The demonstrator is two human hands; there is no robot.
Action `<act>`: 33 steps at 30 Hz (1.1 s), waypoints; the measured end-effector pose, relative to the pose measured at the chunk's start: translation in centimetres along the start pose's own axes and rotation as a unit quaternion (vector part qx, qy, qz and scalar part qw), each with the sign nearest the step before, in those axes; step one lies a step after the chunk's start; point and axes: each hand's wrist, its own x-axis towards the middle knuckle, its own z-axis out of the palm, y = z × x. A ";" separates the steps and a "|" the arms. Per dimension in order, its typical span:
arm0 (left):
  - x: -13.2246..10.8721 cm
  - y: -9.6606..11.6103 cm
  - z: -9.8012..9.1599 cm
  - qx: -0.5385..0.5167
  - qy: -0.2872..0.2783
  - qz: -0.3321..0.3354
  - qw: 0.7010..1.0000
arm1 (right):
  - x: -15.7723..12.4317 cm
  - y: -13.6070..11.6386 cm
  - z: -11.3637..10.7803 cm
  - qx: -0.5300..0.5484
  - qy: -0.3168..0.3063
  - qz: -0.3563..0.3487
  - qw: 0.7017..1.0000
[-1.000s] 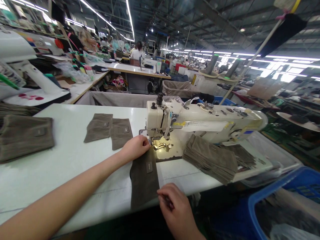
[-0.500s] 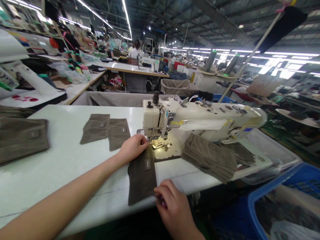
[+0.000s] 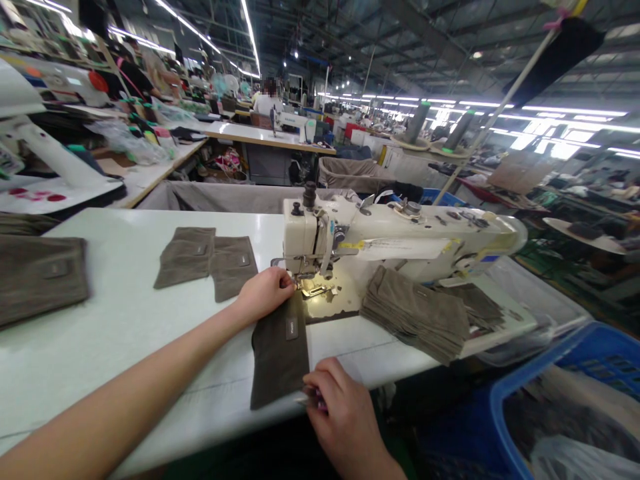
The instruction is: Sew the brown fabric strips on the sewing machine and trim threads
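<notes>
A dark brown fabric piece (image 3: 280, 360) with a small label patch (image 3: 291, 327) lies on the white table, its far end at the needle area of a cream sewing machine (image 3: 400, 230). My left hand (image 3: 264, 291) is closed, pinching the far end of this piece beside the presser foot; the fingertips are partly hidden. Low at the table's front edge, my right hand (image 3: 343, 413) is closed around small thread snips (image 3: 320, 401), purple with a metal tip and mostly covered by the fingers. It sits at the piece's near right corner; whether it touches the cloth I cannot tell.
Two brown pieces (image 3: 207, 260) lie left of the machine, and another brown piece (image 3: 45, 280) lies at the far left. A stack of brown pieces (image 3: 415, 313) rests right of the needle. A blue basket (image 3: 495, 413) stands at lower right.
The view has shifted slightly. My right hand has turned a little, and the metal tip of the snips shows more clearly. My left hand stays at the machine on the fabric.
</notes>
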 end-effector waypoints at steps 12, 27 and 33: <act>0.4 0.0 -0.1 0.010 -0.003 -0.001 1.000 | 0.3 -0.1 -0.1 0.000 -0.022 0.015 1.000; -2.8 -4.1 -3.3 0.159 0.078 0.050 0.983 | 1.0 -0.2 -0.4 -0.019 -0.034 0.012 0.999; -8.5 -2.9 -3.1 0.194 0.080 0.184 0.960 | 0.9 -0.6 -0.7 -0.021 -0.039 0.015 0.999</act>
